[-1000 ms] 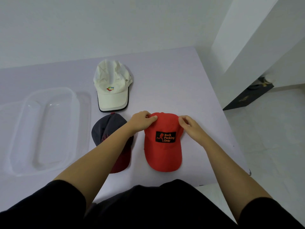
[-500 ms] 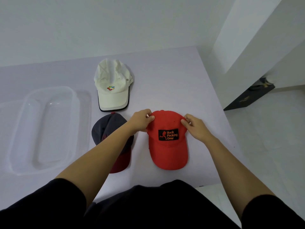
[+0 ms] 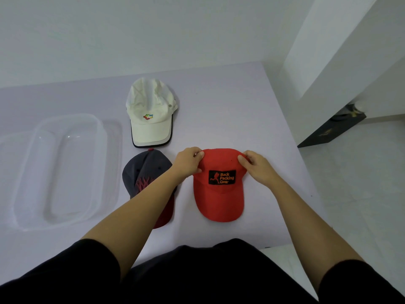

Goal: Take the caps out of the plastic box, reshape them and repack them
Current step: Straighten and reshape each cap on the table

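A red cap (image 3: pixel 219 198) with a black "Back Packing Gear" patch lies flat on the table, brim toward me. My left hand (image 3: pixel 188 163) pinches the left side of its crown. My right hand (image 3: pixel 257 166) pinches the right side. To its left lies a dark grey cap (image 3: pixel 145 170) with a maroon brim, partly hidden by my left forearm. A white cap (image 3: pixel 151 113) with a black-edged brim lies behind it. The clear plastic box (image 3: pixel 103 137) stands at the left with nothing in it.
The pale lilac table (image 3: pixel 230 106) ends at a right edge close to the red cap, with white floor beyond. A white wall runs along the back. A dark flat object (image 3: pixel 328 133) leans on the floor at the far right.
Both hands have shifted the red cap slightly to the right and away from me, keeping their hold on the crown's sides. The other caps and the box have not moved.
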Motion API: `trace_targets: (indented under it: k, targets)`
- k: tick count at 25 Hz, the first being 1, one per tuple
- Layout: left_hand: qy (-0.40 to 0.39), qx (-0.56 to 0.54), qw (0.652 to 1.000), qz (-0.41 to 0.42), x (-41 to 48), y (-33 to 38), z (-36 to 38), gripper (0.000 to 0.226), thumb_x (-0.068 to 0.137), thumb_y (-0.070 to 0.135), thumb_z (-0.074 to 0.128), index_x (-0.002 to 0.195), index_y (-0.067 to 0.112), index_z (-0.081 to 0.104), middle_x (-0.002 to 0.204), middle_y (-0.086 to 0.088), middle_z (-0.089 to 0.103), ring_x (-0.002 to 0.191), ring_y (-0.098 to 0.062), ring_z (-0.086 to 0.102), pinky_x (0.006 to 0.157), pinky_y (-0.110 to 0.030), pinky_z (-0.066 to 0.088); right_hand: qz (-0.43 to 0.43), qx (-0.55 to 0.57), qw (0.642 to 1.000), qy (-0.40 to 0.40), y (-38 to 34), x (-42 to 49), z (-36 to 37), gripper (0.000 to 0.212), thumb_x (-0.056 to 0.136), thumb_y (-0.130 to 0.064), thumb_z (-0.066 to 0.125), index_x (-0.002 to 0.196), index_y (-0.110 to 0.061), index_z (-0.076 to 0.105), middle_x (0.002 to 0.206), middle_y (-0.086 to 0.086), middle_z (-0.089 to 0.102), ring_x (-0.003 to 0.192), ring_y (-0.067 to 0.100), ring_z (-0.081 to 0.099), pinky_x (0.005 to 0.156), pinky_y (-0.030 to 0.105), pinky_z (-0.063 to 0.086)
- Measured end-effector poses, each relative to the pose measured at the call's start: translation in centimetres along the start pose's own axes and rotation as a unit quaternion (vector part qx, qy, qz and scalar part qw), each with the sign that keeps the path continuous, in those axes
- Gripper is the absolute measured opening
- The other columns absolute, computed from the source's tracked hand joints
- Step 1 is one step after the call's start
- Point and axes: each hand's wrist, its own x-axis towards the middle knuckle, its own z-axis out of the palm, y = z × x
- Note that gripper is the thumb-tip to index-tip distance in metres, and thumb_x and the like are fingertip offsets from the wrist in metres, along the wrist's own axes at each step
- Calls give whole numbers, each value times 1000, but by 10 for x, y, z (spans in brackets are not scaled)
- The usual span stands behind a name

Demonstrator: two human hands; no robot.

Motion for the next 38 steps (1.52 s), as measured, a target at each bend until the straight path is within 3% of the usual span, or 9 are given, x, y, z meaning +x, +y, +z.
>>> trace_targets:
  k: [5,9,13,16,21,26,31,34,38]
  targets:
    - [18,57,998,-12,2,2,4,21,97,12,41,89,-1,55,80,-6,54,59,-16,57,42,-10,43,46,-27,999,-13,2,8,3,34,93,-40,49,91,-8,58,85,2,61,76,14,54,74,29,44]
    - [27,-62,995,-71,2,2,11,23,98,16,39,78,14,50,80,1,50,62,-11,56,51,-17,52,119,118,983,-79,-6,10,5,21,98,-34,40,86,-18,46,67,-2,41,51,11,38,54,25,33]
    - [17,-26,998,-61,-4,1,11,25,101,26,31,94,11,49,79,2,45,54,-16,57,39,-14,42,120,81,986,-86,-10,11,3,22,99,-33,37,87,-17,43,63,-2,36,47,10,31,47,22,27]
    - [40,3,998,-49,-4,-1,15,28,102,25,31,96,8,52,75,2,49,52,-15,58,47,-18,42,100,33,992,-67,-10,12,5,21,98,-35,41,88,-17,47,70,-5,48,57,11,44,57,23,37]
    - [67,-25,995,-62,-4,-5,6,24,94,17,46,95,5,66,78,0,61,47,-10,62,42,-10,46,67,-5,998,-4,-3,10,3,28,91,-39,54,106,-17,65,104,-5,62,100,12,56,87,25,38]
    - [59,27,997,-49,4,4,-6,15,89,21,57,84,11,67,68,2,61,54,-16,61,65,-24,54,80,15,996,-35,-10,18,-8,33,87,-46,57,101,-18,69,108,-4,66,104,10,57,90,24,39]
    - [50,24,998,-38,12,3,-14,16,84,15,65,91,3,73,73,-5,65,72,-21,62,78,-35,58,86,18,996,-23,-12,22,-13,24,84,-39,64,92,-18,72,106,0,69,107,14,60,92,26,41]
    - [53,37,998,-21,10,3,-15,14,84,18,65,84,5,72,74,-7,63,76,-23,62,77,-33,57,73,9,997,-14,-13,19,-11,29,88,-40,59,104,-17,68,114,-2,65,114,16,57,93,26,39]
    - [117,123,985,25,7,17,-39,26,90,34,57,67,25,49,80,-10,58,77,-27,60,82,-34,46,69,16,997,32,-22,17,-18,61,90,-51,49,140,-19,38,145,4,41,130,22,43,102,32,35]
